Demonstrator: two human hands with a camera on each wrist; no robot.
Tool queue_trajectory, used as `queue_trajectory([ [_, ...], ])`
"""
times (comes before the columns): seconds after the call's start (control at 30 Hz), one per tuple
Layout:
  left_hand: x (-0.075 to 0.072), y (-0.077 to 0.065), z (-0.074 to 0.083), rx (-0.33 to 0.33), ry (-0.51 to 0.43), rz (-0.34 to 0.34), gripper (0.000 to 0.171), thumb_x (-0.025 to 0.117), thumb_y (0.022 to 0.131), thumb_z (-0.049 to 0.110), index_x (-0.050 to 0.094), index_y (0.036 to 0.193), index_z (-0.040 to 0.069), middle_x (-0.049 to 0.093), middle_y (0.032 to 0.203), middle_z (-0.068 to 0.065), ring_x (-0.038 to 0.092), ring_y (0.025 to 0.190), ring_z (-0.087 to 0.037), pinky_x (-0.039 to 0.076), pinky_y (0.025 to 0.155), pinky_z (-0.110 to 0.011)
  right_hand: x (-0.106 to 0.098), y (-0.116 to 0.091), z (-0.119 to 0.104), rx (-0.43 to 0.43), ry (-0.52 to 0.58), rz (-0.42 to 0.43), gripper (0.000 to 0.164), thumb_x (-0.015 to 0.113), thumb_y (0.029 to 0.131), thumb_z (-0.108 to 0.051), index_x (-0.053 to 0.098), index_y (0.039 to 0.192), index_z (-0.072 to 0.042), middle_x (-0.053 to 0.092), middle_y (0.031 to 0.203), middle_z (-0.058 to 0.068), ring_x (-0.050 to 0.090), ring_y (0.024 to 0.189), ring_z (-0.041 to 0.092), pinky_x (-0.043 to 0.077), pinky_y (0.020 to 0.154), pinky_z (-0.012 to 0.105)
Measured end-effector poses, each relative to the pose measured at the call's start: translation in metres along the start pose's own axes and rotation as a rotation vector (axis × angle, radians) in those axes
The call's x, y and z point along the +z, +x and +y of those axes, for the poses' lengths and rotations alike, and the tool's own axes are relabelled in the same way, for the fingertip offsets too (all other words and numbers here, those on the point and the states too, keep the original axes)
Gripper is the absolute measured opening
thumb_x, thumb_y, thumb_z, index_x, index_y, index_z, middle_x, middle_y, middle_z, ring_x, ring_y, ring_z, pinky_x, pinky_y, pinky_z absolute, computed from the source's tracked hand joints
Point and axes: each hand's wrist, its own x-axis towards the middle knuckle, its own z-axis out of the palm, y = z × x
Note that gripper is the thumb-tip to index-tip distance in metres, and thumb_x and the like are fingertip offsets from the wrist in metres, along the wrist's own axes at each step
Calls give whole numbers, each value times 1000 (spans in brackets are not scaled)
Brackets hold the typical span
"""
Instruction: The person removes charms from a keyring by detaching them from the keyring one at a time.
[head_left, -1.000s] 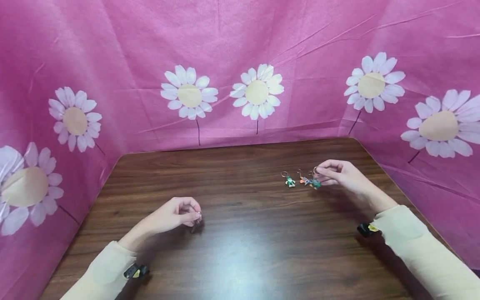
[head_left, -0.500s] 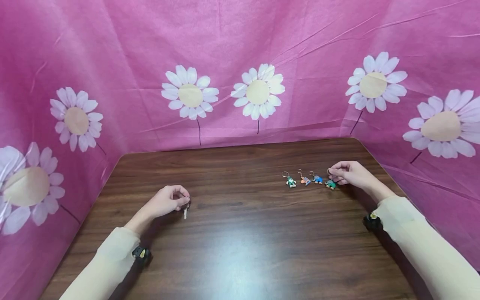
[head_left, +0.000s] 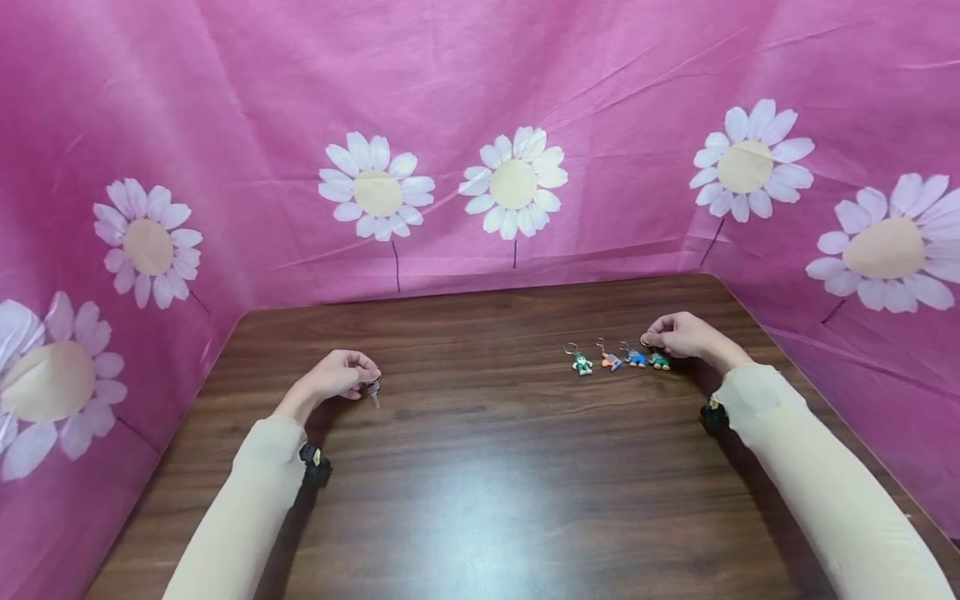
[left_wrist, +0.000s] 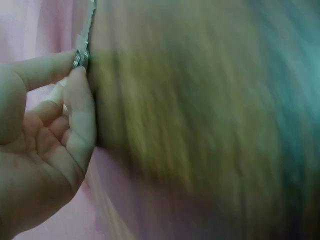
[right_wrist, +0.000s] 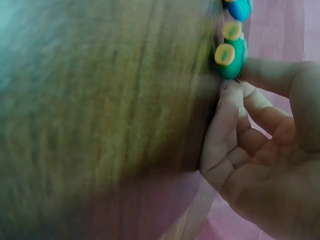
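Observation:
At the left of the table, my left hand (head_left: 341, 373) pinches a small metal key (head_left: 376, 398) between thumb and fingertips. In the left wrist view the toothed blade of the key (left_wrist: 89, 25) points up from the pinch. Toward the back right, my right hand (head_left: 686, 335) pinches the ring of a green figure keychain (head_left: 660, 360). The right wrist view shows this green figure (right_wrist: 236, 56) with yellow feet at the fingertips. Lined up to its left lie a blue keychain (head_left: 636, 357), an orange and grey one (head_left: 611, 360) and a green and white one (head_left: 582, 364).
The brown wooden table (head_left: 465, 450) stretches between both hands, with a glare spot near its front. Pink cloth (head_left: 450, 67) with white daisies stands along the back and both sides of the table.
The right hand has moved the green keychain right, out of its overlap with the blue one, then slightly back left. The left hand has moved toward the back with the key, which shows more clearly.

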Motion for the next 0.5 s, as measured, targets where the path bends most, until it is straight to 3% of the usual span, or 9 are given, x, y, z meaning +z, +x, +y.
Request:
queue_trajectory([
  [0.2, 3, 1, 3, -3, 56, 16, 17, 63, 99, 12, 62, 102, -4, 66, 86, -3, 56, 76, -14, 57, 67, -30, -3, 4, 2, 38, 49, -12, 27, 67, 99, -25, 55, 99, 0, 54, 76, -2, 53, 67, 10, 52, 57, 24],
  [0.5, 8, 0, 6, -31, 152, 89, 22, 64, 100, 21, 58, 97, 1, 60, 83, -2, 54, 74, -13, 58, 64, -29, 1, 3, 3, 23, 37, -3, 33, 65, 100, -23, 50, 110, 4, 54, 78, 0, 55, 70, 12, 53, 58, 26],
])
